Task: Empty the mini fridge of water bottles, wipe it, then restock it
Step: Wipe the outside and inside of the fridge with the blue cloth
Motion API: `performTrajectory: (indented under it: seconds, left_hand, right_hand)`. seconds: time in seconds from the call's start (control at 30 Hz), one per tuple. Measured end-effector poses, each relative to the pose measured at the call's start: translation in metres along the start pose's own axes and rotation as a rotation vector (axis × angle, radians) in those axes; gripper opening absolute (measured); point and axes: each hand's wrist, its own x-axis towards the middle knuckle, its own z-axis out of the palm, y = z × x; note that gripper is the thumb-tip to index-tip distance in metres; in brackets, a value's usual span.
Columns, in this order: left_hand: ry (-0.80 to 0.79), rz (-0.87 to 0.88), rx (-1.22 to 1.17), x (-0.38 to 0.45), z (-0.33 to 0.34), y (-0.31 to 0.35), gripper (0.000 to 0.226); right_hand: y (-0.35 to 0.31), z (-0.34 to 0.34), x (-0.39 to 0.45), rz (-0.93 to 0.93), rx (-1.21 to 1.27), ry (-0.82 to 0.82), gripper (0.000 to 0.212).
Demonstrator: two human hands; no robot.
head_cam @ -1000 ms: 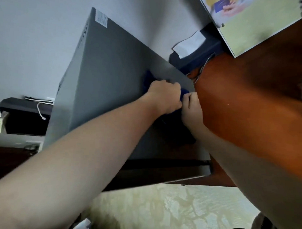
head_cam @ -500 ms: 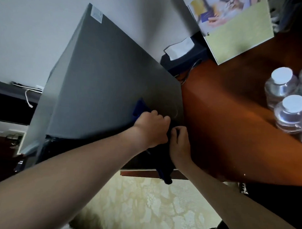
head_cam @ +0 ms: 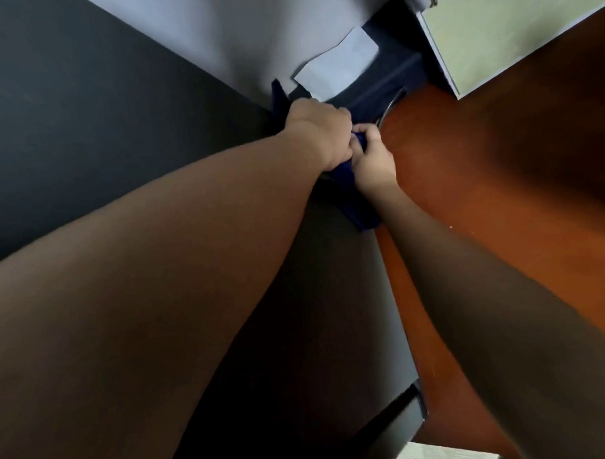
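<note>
Two hands met at the far corner of the mini fridge, both busy with the same dark blue cloth. The left hand had its fingers curled over the upper part of the cloth, bunching it against the fridge's grey surface. The right hand pinched the cloth just beside it, fingers tucked round a fold. The two hands were touching, or very nearly so.

The cloth sat at the fridge's edge, where the grey panel met the reddish wooden desk. A small corner of it poked up beyond the left hand; the rest trailed down toward the person along that edge, so its long axis ran roughly with the seam between fridge and desk.

I judged the cloth soft and light, something that would crumple rather than hold a shape. Gathered in a fist it should wipe well enough, though the loose tail might drag or snag. Holding it near the middle, as both hands did, seemed sensible.

The fridge looked rigid, heavy and smooth-sided, unlikely to shift under a wipe. From this angle its long face stretched from the far corner back toward the person.

Behind the hands stood a dark tissue box with a white tissue sticking out. No water bottles were in sight.
</note>
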Motion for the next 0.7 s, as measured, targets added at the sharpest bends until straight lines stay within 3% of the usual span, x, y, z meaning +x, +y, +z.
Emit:
performTrajectory:
  seconds: [0.2,0.37,0.53,0.7]
  left_hand:
    - [-0.033,0.015,0.02,-0.022,-0.004,0.013,0.043]
    - [-0.1,0.076,-0.094,-0.104,0.004,0.075,0.032]
    - [-0.192,0.114,-0.178,-0.203,0.02,0.154,0.022]
    - [-0.14,0.236,-0.13,-0.26,0.026,0.186,0.028]
  right_hand:
    - [0.001,-0.015,-0.026,0.013,-0.078,-0.031,0.029]
    - [0.034,-0.051,-0.126,0.042,-0.197,-0.112,0.026]
    - [0.082,-0.089,-0.246,-0.049,-0.322,-0.165,0.014]
    - [0.106,-0.101,-0.303,0.04,-0.349,-0.192,0.016]
